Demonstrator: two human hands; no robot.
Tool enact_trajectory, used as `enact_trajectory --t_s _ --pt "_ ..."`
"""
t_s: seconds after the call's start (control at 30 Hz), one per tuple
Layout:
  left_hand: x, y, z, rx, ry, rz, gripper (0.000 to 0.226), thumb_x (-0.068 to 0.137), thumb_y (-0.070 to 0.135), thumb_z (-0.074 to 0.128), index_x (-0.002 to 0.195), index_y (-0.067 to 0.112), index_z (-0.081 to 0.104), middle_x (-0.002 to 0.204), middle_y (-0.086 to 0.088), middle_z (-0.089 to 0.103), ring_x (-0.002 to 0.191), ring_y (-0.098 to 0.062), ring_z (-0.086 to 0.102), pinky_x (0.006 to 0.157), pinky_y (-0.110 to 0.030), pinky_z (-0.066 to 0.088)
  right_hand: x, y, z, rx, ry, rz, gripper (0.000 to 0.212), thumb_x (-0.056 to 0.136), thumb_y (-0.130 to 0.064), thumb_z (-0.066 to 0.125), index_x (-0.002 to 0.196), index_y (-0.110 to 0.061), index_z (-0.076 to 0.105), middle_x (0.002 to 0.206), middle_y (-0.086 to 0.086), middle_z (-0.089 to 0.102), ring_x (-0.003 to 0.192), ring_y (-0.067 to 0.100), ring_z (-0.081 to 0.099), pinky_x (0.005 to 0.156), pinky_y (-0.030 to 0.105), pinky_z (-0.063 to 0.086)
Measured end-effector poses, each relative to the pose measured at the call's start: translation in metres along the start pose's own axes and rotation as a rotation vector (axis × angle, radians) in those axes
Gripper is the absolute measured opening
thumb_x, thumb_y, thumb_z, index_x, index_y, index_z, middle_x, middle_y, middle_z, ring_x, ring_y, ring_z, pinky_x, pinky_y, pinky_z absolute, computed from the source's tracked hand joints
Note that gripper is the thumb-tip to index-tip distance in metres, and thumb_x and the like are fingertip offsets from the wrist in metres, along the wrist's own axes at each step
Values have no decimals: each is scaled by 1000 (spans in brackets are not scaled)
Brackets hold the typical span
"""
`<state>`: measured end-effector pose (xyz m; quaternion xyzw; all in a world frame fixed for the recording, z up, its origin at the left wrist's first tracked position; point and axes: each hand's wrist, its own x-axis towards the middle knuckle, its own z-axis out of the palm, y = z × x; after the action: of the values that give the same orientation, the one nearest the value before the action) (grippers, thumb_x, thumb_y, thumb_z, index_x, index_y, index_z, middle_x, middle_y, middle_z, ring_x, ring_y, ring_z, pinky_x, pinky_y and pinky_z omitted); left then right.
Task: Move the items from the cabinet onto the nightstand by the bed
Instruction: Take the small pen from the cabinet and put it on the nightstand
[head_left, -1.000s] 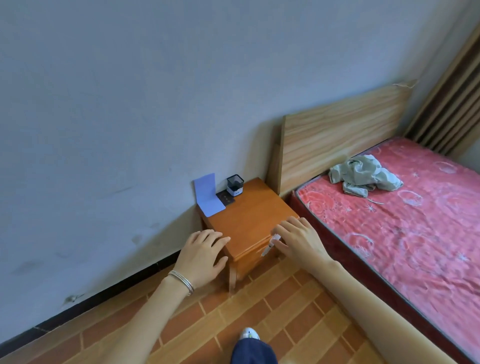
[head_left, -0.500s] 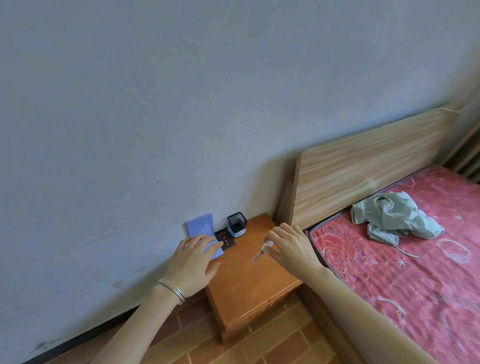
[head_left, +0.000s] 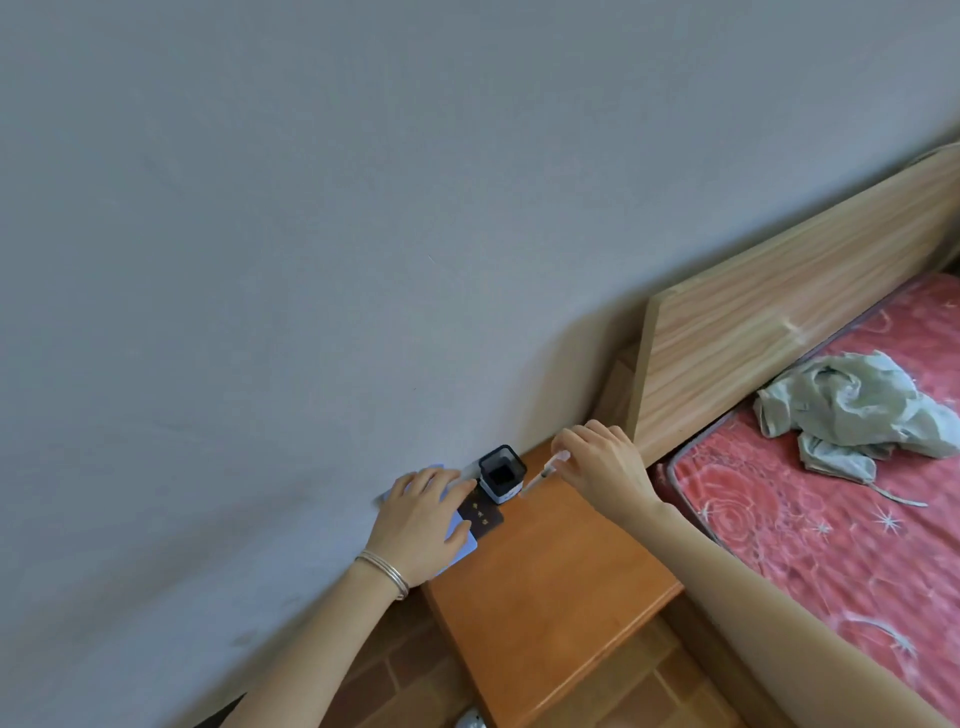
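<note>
Clear syringe (head_left: 543, 475) in right hand (head_left: 608, 467)

The right hand (head_left: 605, 467) pinches a thin tube (head_left: 545, 473), its tip down low, just beside a small black cup (head_left: 501, 474) at the back of the nightstand (head_left: 550, 582). The left hand (head_left: 423, 525) lies flat on a blue sheet (head_left: 464, 545) next to a dark card (head_left: 480, 514). A green cloth (head_left: 852, 410) lies on the red bed (head_left: 831, 525).

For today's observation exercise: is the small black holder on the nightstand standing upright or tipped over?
Upright. The black holder stands on its base on the nightstand, with its open mouth facing up.
</note>
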<state>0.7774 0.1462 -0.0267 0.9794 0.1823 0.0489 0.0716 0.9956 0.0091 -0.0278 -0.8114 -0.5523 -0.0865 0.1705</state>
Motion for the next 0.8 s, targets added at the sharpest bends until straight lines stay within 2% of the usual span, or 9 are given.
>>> enact_trajectory --t_s 0.27,0.43,0.63,0.7,0.73,0.8 --pt "36 -35 78 -72 -153 -12 47 74 40 40 105 22 70 102 4 67 91 -15 64 73 -32 54 27 29 107 60 -69 182 16 71 -9 73 69 -15 58 59 -4 57 61 22 52 55 34 43" --pt "47 -53 143 -87 -196 -54 48 77 40 39 110 21 68 104 2 67 95 -17 64 73 -34 55 36 51 186 91 -125 246 5 82 -15 63 77 -14 61 70 -2 63 70 22 54 64 35 43" --pt "54 -57 192 -137 -235 -137 48 77 40 38 110 22 67 106 5 66 97 -14 63 74 -31 53 33 61 257 132 -197 401 12 85 -12 52 81 -14 63 72 -1 64 75 21 54 72 32 33" --pt "54 -55 201 -147 -224 -167 48 80 40 38 116 23 64 112 5 64 103 -13 61 80 -32 50 34 62 272 154 -201 475 11 86 -14 53 81 -14 63 69 1 63 74 22 56 73 28 27" --pt "54 -54 205 -149 -228 -179 47 84 39 39 123 23 60 120 5 60 111 -14 57 87 -33 47 35 62 278 167 -204 495 11 86 -15 54 81 -14 64 68 1 63 74 23 56 73 27 26" --pt "54 -54 209 -160 -268 -195 48 92 36 40 138 24 44 138 5 46 128 -13 41 101 -33 33 37 62 285 193 -229 500 12 87 -17 55 87 -16 67 73 2 66 79 24 59 74 28 28"
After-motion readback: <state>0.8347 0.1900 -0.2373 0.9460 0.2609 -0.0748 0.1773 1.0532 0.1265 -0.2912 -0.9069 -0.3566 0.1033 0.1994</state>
